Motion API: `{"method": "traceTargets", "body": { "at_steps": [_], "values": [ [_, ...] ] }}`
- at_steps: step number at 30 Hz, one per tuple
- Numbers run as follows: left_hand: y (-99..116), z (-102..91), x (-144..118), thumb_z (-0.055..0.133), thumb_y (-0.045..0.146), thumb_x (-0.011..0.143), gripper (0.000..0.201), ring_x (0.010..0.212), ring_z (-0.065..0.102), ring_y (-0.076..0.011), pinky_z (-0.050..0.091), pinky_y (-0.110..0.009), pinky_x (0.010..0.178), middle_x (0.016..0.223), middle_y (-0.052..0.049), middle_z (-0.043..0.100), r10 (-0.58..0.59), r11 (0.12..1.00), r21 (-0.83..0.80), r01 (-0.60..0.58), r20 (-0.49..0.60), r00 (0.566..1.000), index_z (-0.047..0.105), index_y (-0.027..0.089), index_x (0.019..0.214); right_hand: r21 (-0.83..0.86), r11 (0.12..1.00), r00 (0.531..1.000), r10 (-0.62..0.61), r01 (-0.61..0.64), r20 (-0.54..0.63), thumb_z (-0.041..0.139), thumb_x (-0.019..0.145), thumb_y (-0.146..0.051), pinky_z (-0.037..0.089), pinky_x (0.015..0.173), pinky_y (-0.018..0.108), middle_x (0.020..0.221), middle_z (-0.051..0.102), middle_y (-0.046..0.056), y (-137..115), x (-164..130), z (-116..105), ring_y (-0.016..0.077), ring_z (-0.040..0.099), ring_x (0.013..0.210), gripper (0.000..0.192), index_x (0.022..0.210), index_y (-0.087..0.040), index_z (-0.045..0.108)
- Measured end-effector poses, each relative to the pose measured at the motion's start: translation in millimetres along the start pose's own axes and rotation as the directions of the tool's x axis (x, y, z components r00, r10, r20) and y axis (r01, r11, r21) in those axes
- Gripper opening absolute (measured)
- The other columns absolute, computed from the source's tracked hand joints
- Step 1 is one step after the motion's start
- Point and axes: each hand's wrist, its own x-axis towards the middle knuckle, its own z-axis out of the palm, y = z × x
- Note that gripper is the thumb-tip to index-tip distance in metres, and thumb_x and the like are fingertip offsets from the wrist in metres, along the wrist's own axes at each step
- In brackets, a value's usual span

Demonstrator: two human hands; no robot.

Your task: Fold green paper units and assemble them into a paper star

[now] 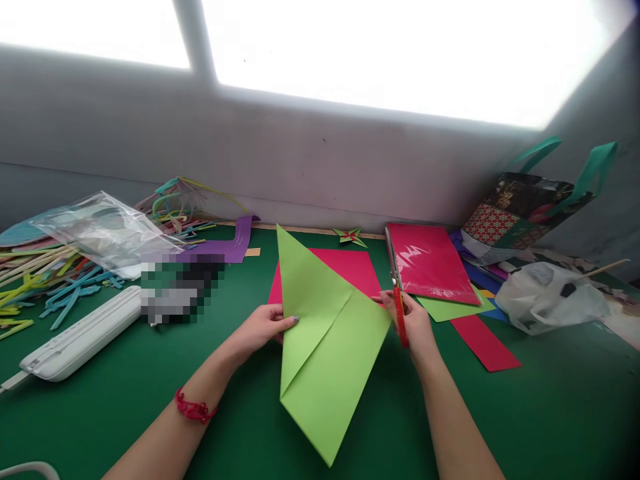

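Now left hand [262,328] pinches angular, folded paper [340,353].

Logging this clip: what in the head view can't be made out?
All in the head view:
- Left hand: some fingertips, hidden behind the green paper.
- Red sheet: much of it, covered by the green paper.
- Whatever lies beside the white case: masked by pixelation.
- White loop: cut off at the bottom left corner.
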Motion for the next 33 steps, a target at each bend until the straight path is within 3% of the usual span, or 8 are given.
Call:
{"method": "traceTargets", "body": {
  "at_steps": [3,6,11,15,21,27,30,33],
  "values": [
    [7,-6.8,-7,0.063,0.043,0.068,0.031,0.061,0.057,-0.0154,0.043,-0.024,0.053,0.07,-0.004,0.063,-0.003,0.994,0.107,-0.009,0.114,0.994,0.063,0.013,0.076,0.123,0.989,0.985,0.063,-0.083,0.163,0.057,0.069,-0.057,0.039,0.039,0.022,0.091,0.066,0.013,1,3,-8,0.0169,0.059,0.06,0.048,0.091,-0.015,0.06],
    [10,-6.8,-10,0.062,0.042,0.069,0.028,0.056,0.052,-0.0126,0.039,-0.022,0.05,0.062,0.0,0.058,0.016,0.987,0.153,-0.039,0.152,0.988,0.061,0.014,0.07,0.141,0.979,0.946,0.099,-0.148,0.308,0.057,0.068,-0.056,0.044,0.046,0.023,0.085,0.067,0.013,1,1,-10,0.0164,0.06,0.061,0.048,0.086,-0.012,0.063],
    [8,0.8,-10,0.061,0.041,0.069,0.027,0.06,0.054,-0.0139,0.041,-0.023,0.052,0.067,-0.001,0.059,-0.031,0.984,0.176,-0.007,0.213,0.977,0.061,0.015,0.075,0.038,0.992,0.893,0.095,-0.123,0.439,0.059,0.068,-0.054,0.033,0.037,0.022,0.043,0.05,-0.002,-2,-6,-9,0.0073,0.039,0.034,0.042,0.078,-0.013,0.062],
    [5,4.0,-9,0.062,0.043,0.068,0.029,0.059,0.054,-0.0143,0.042,-0.023,0.052,0.063,-0.001,0.057,-0.067,0.98,0.199,0.021,0.228,0.971,0.06,0.014,0.07,-0.023,0.993,0.861,0.113,-0.117,0.497,0.068,0.06,-0.048,0.021,0.034,0.02,0.047,0.037,-0.008,-10,-11,-3,0.0043,0.027,0.035,0.035,0.072,-0.017,0.055],
    [1,7.7,-8,0.061,0.041,0.069,0.029,0.065,0.058,-0.0162,0.045,-0.024,0.054,0.071,-0.003,0.062,-0.086,0.985,0.167,0.044,0.257,0.962,0.062,0.014,0.078,-0.092,0.995,0.874,0.082,-0.043,0.478,0.07,0.057,-0.047,0.028,0.045,0.022,0.057,0.045,-0.005,-12,-11,2,0.008,0.037,0.048,0.036,0.069,-0.018,0.052],
    [5,12.3,-11,0.059,0.042,0.072,0.039,0.077,0.061,-0.0191,0.047,-0.024,0.056,0.091,-0.007,0.064,-0.071,0.994,0.095,0.045,0.294,0.953,0.059,0.017,0.101,-0.106,0.994,0.904,0.068,-0.026,0.422,0.068,0.06,-0.045,0.033,0.052,0.023,0.062,0.049,-0.003,-4,-6,-1,0.0107,0.042,0.055,0.034,0.07,-0.018,0.052],
    [4,11.3,-11,0.059,0.044,0.072,0.034,0.073,0.06,-0.0178,0.046,-0.023,0.056,0.084,-0.006,0.064,-0.084,0.992,0.118,0.049,0.312,0.946,0.062,0.016,0.091,-0.108,0.994,0.91,0.063,-0.02,0.41,0.067,0.061,-0.045,0.033,0.051,0.023,0.061,0.048,-0.003,-3,-5,-2,0.0105,0.04,0.054,0.033,0.071,-0.018,0.052],
    [0,9.6,-9,0.06,0.044,0.071,0.03,0.057,0.054,-0.0128,0.043,-0.022,0.051,0.061,0.0,0.057,-0.062,0.988,0.156,0.016,0.291,0.955,0.061,0.015,0.07,-0.089,0.996,0.916,0.046,-0.011,0.399,0.068,0.061,-0.044,0.031,0.05,0.023,0.06,0.047,-0.003,-3,-5,-2,0.0096,0.039,0.053,0.032,0.07,-0.018,0.052]
  ]
}}
